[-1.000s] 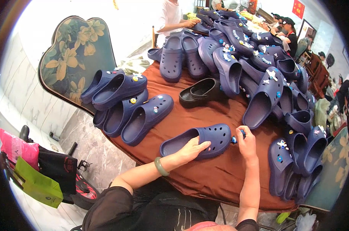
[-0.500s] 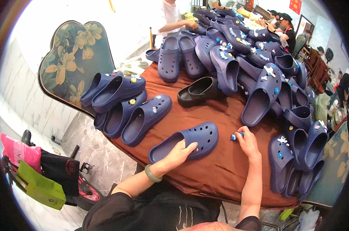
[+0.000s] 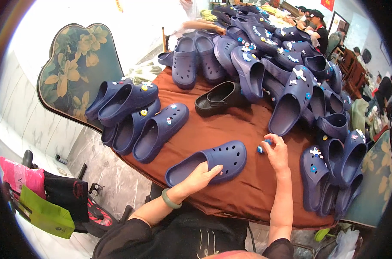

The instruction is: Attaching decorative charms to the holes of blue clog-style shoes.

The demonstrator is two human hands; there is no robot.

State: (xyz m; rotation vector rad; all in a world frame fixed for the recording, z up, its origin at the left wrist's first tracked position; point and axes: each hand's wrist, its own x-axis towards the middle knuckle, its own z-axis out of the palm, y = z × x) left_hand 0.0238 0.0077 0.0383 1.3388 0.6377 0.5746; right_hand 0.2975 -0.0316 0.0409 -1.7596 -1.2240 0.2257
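Leftward on the cloth-covered desk, away from the right hand, the navy clog has shifted. The left hand clasps its near side; the right grip is narrow, pinching blue charms. Keeping its holes uncovered should help. Green bag and pink bag: contents hidden.

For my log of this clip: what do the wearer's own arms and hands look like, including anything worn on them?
The left hand and right hand are ungloved. A smooth, rounded, pale green bangle circles the left wrist; no bangle shows on the right. Black fabric sleeves leave the forearms uncovered.
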